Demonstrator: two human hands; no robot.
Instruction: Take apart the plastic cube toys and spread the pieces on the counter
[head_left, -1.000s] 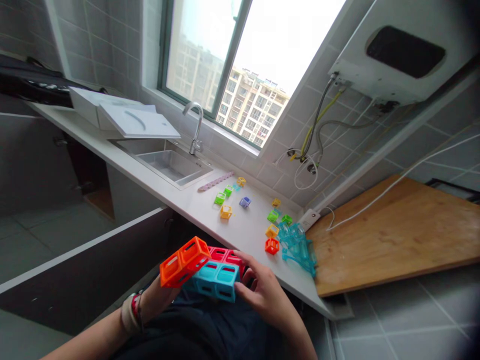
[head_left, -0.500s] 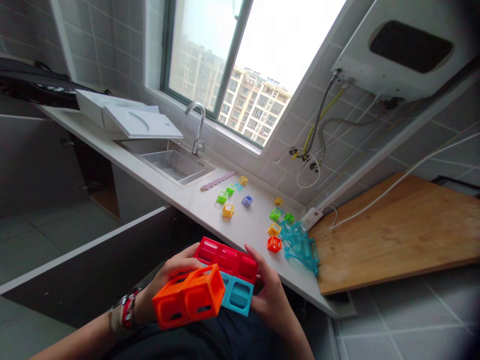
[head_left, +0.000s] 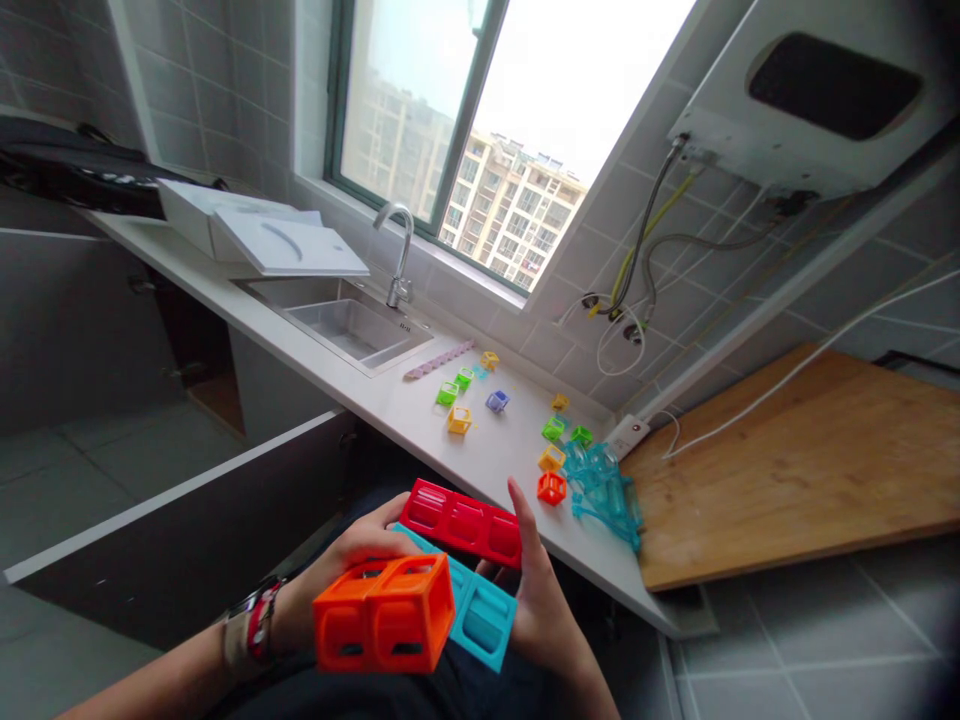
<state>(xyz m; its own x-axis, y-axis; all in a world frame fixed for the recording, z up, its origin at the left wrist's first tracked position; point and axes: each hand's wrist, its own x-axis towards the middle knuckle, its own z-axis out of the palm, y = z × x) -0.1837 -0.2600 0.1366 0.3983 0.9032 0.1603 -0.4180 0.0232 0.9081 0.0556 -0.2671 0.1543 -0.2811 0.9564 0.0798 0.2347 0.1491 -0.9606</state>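
One cluster of red, blue and orange cubes (head_left: pixel 465 582) is gripped in my left hand (head_left: pixel 356 550), this side of the counter's edge (head_left: pixel 450 472), right of an open cabinet door (head_left: pixel 180 525). My right hand (head_left: pixel 541 595) flanks it, one finger upright, its hold unclear.

Your pale countertop (head_left: pixel 401 412) runs slantwise from 10 o'clock down to 4. Take the violet cube (head_left: pixel 497 401) lying on it as your dial's centre. You have a yellow cube (head_left: pixel 490 361) at 12, a purple strip (head_left: pixel 439 360) and one green cube (head_left: pixel 464 378) at 10, a second green cube (head_left: pixel 448 393) at 9, and another yellow cube (head_left: pixel 459 420) at 8. One more yellow cube (head_left: pixel 560 402) sits at 3, an orange-red cube (head_left: pixel 552 488) near 5, and a heap of translucent teal pieces (head_left: pixel 600 480) at 4. Further off, toward 10, you have a white box (head_left: pixel 184 222).
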